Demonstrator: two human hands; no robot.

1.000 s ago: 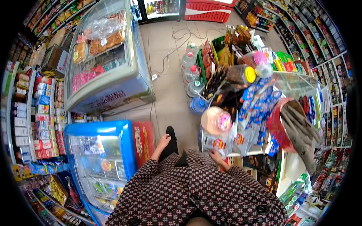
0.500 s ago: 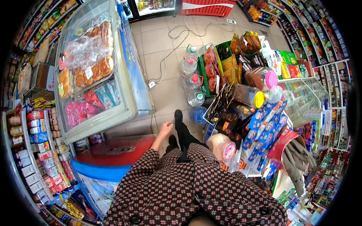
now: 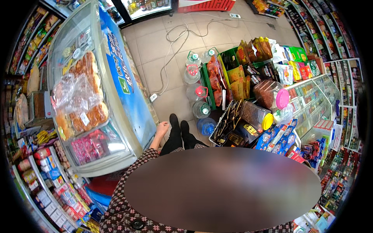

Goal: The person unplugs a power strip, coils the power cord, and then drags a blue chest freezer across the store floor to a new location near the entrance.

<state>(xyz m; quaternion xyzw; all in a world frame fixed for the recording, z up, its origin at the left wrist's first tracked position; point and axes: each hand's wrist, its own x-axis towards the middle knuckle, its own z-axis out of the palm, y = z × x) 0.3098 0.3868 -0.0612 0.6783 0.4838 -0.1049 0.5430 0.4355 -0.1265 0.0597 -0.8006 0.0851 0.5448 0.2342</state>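
My left hand [image 3: 162,128] hangs low beside my leg, fingers loosely curled in, with nothing visible in them. It is nearest the blue side of the chest freezer [image 3: 126,83] on my left. Through the freezer's glass top I see bread rolls [image 3: 86,116] and crumpled clear plastic wrap [image 3: 75,93]. Pink packets [image 3: 90,147] lie at its near end. My right hand does not show; a large blurred oval covers the lower middle of the view. My dark shoes [image 3: 173,120] stand on beige floor tiles [image 3: 171,103].
Big clear water bottles [image 3: 191,73] and a blue one [image 3: 206,126] line the floor on the right. Beside them are packet-filled green crates [image 3: 210,87], jars with a yellow lid [image 3: 267,121] and a pink lid [image 3: 282,98], and a glass counter [image 3: 311,91]. A white cable [image 3: 166,73] crosses the floor.
My view has shifted and turned; the freezer sits lower and shows more of its blue side. My feet are now nearly side by side. My left hand stays low, and a blurred oval appears.
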